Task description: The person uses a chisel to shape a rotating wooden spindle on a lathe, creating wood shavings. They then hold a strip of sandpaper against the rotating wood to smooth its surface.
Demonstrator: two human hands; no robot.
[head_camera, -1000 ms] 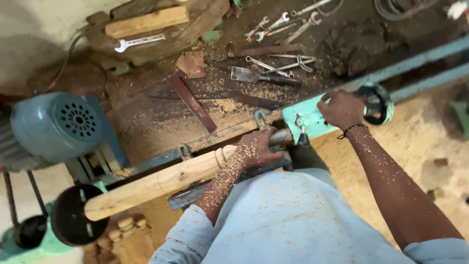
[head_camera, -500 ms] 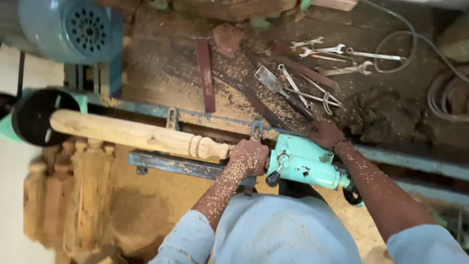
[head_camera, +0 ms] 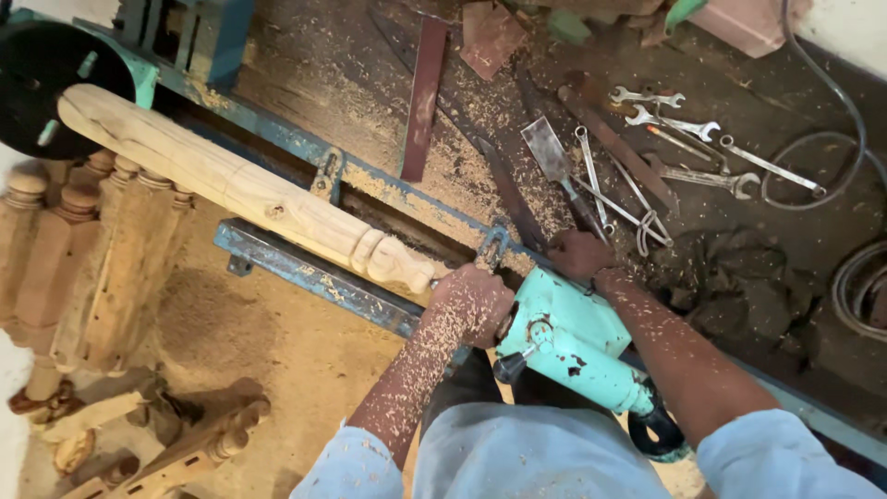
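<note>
Right hand (head_camera: 577,254) shifted behind the teal metal tailstock (head_camera: 573,346), fingers hidden; left hand (head_camera: 469,303) fisted around the pale turned wooden spindle (head_camera: 240,189) end.

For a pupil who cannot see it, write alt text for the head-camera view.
A person's left hand, dusted with sawdust, grips the turned end of a pale wooden spindle mounted on a lathe, while the right hand rests behind the turquoise tailstock. Spanners and chisels lie on the shavings-strewn bench beyond; finished spindles are stacked at left.
</note>
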